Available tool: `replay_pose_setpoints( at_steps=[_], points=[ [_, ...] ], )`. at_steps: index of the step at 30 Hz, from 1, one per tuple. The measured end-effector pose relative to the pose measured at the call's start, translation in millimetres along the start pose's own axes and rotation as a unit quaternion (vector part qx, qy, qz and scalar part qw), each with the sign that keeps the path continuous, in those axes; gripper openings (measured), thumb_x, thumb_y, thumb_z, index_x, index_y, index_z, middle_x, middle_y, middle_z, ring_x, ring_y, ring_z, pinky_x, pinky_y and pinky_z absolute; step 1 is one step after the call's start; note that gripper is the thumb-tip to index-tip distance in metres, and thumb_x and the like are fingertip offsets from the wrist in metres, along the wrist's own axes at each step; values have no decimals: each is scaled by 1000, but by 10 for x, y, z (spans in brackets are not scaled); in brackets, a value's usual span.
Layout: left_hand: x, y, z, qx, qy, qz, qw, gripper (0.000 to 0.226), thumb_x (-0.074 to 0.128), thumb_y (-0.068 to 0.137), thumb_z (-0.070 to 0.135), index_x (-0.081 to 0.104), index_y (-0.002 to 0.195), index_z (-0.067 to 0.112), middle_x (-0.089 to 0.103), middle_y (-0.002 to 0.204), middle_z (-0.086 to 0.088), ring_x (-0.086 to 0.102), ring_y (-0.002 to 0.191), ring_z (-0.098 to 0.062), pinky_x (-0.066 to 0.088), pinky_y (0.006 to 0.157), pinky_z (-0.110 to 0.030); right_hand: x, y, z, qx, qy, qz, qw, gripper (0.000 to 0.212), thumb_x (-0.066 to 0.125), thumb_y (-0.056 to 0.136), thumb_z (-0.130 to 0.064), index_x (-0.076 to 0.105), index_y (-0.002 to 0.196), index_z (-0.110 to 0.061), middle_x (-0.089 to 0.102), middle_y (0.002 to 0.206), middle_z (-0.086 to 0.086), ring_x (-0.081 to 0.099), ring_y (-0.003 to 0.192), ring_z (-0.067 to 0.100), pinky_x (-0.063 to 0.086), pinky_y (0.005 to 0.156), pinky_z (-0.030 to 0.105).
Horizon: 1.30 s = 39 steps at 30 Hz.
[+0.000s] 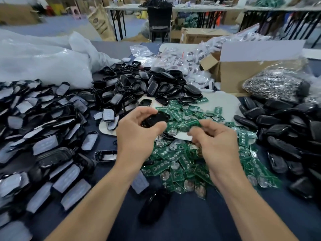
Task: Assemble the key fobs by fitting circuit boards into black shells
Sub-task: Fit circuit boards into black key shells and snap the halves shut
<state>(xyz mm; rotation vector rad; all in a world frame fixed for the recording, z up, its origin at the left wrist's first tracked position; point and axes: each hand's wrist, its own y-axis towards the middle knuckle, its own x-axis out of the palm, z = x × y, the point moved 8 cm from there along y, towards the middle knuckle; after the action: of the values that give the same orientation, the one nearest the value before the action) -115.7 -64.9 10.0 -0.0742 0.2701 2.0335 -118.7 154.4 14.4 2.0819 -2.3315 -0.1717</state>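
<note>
Left hand (137,129) fingers grip a glossy black plastic fob shell (155,119); right hand (214,136) fingers pinch a green rectangular circuit board (190,126) just beside it, above the green board pile (182,162) on the counter (191,220).

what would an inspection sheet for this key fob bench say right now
surface: table under a dark blue cloth, with a bare strip nearest the person
job's things: green circuit boards heaped in the middle; black shells piled behind them; grey-faced shell parts at left; more black parts at right
clutter: open cardboard box, bag of metal rings, white plastic bags
grippers: left hand grips the held shell; right hand pinches the held board, which is blurred, beside the shell and not yet fitted
cables: nothing seen
surroundings: black chair, folding tables, cartons on the floor
</note>
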Motion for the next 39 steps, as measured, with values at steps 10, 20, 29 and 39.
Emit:
replay_pose_setpoints(
  at_steps=[10, 20, 29, 39],
  points=[
    [344, -129, 97, 37, 65, -104, 992, 43, 80, 86, 8, 73, 104, 47, 77, 93, 13, 72, 54, -12, 56, 53, -18, -105, 112, 104, 22, 50, 31, 998, 23, 56, 83, -13, 55, 90, -35, 76, 70, 9, 77, 67, 22, 56, 57, 36],
    [398, -103, 24, -27, 26, -131, 991, 33, 87, 77, 10, 78, 98, 34, 73, 108, 18, 75, 55, -14, 53, 52, -14, -93, 131, 31, -20, 38, 46, 998, 19, 70, 85, -23, 74, 87, -42, 68, 62, 8, 53, 49, 10, 42, 54, 30],
    [469, -75, -29, -51, -80, -163, 982, 44, 78, 82, -4, 80, 108, 31, 76, 117, 0, 79, 71, -24, 64, 70, -28, -42, 123, 27, -38, 13, 29, 999, 20, 67, 95, -31, 75, 77, -29, 60, 52, -4, 44, 44, 10, 37, 44, 24],
    [495, -96, -38, -75, -121, -207, 968, 23, 73, 91, -6, 76, 109, 7, 81, 90, -10, 80, 86, -21, 62, 68, -24, 35, 93, -64, -59, 65, -25, 996, 10, 82, 86, -21, 84, 81, -28, 65, 55, -5, 48, 46, 6, 39, 45, 17]
  ],
)
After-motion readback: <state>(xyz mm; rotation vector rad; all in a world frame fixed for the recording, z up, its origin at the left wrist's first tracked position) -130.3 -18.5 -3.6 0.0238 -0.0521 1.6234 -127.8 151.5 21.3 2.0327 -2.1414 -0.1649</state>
